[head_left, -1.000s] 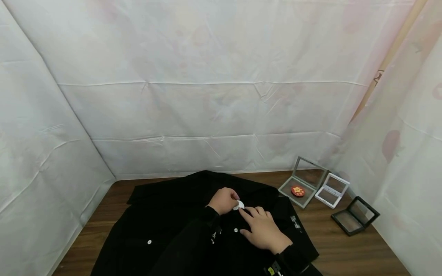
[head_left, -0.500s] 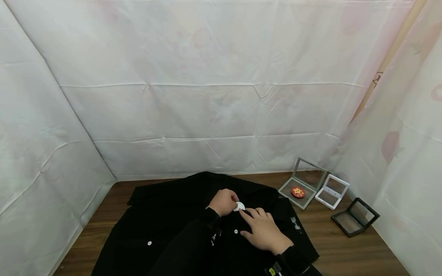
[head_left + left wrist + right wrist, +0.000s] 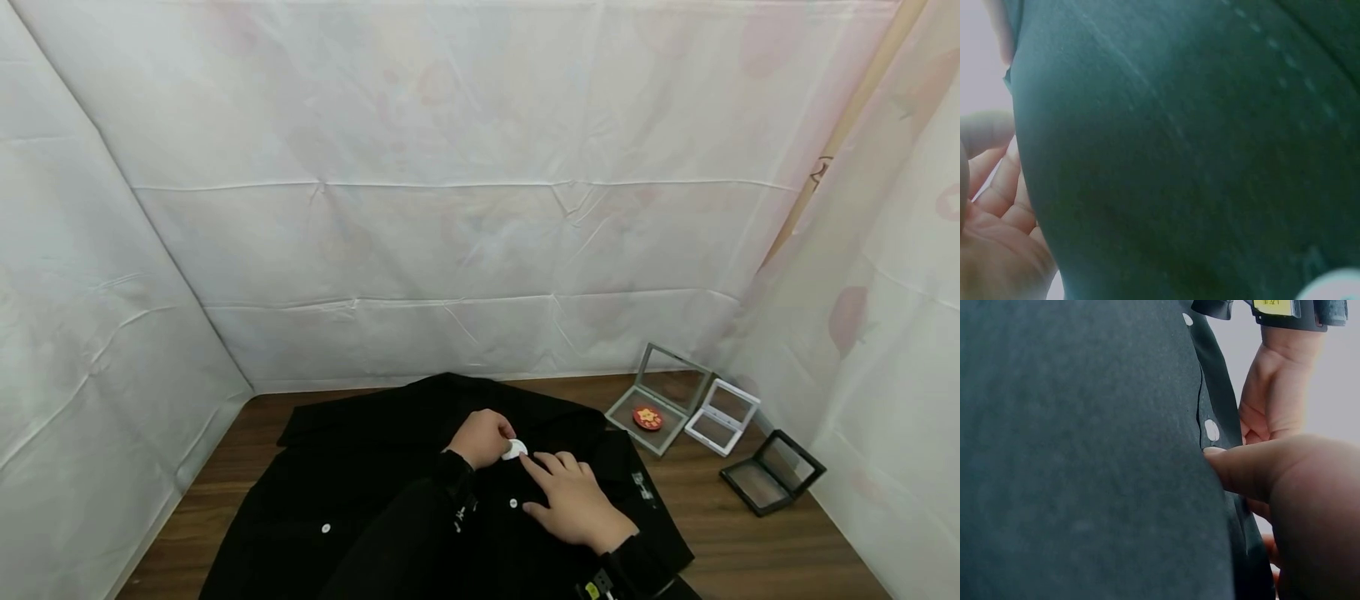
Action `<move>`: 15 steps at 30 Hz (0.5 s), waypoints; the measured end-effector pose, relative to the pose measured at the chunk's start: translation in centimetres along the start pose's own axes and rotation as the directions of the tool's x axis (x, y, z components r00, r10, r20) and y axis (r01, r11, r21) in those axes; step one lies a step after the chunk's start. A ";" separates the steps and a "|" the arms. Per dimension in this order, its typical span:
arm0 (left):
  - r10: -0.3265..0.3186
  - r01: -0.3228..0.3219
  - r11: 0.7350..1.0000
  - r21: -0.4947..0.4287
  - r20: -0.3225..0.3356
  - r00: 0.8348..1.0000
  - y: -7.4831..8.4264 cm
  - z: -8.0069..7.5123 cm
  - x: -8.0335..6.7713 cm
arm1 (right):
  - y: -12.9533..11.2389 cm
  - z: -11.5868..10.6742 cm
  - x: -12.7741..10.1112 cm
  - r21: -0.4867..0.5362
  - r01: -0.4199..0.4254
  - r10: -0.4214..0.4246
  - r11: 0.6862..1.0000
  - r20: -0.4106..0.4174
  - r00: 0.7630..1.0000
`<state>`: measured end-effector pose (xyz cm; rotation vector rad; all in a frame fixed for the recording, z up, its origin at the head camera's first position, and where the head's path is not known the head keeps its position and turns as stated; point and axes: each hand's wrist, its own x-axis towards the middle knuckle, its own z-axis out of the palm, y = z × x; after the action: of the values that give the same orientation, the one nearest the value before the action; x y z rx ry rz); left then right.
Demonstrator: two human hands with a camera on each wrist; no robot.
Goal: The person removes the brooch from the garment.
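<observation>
We find the left hand (image 3: 480,439) pinching the white disc (image 3: 515,451), which lies toward the spread-fingered right hand (image 3: 573,500).

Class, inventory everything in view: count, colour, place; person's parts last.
shirt: one, black, across table
table: one, brown, beneath
disc: one, white, between hands
buttons: two clear, white, on shirt
marking: one, whitish, right on shirt
open hinged cases: three; grey-green, white, black; right of shirt
ornament: one, red, yellow, in grey-green case
sheet walls: three, white, back, sides
pole: one, tan, upper right
wrist device: one clear, black, yellow, right sleeve
sleeves: two, black, forearms
left hand: one, bare, fingers pinching disc
right hand: one, bare, finger touching disc
</observation>
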<state>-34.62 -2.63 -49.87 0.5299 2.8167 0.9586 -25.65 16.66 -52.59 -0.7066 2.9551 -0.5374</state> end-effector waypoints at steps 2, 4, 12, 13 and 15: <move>0.001 -0.001 1.000 0.003 -0.003 1.000 -0.2 0.0 0.0 | 0.1 0.1 0.0 0.003 -0.001 0.001 1.000 -0.004 1.000; 0.004 -0.004 1.000 0.001 -0.005 1.000 -0.4 0.0 0.1 | 0.2 0.0 0.0 0.008 -0.004 0.005 1.000 -0.005 1.000; -0.003 0.003 1.000 0.011 -0.001 1.000 -1.5 -0.2 0.1 | 0.3 0.0 -0.1 0.020 -0.003 0.003 1.000 -0.003 1.000; -0.004 0.004 1.000 0.009 0.000 1.000 -1.7 -0.3 0.0 | 0.3 0.0 -0.1 0.023 -0.004 0.004 1.000 0.001 1.000; -0.003 0.003 1.000 0.015 -0.002 1.000 -2.0 -0.5 -0.1 | 0.2 0.0 -0.1 0.029 -0.010 0.009 1.000 0.009 1.000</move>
<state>-35.24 -4.39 -50.72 0.5263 2.8278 0.9395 -25.66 16.86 -52.64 -0.6898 2.9348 -0.5744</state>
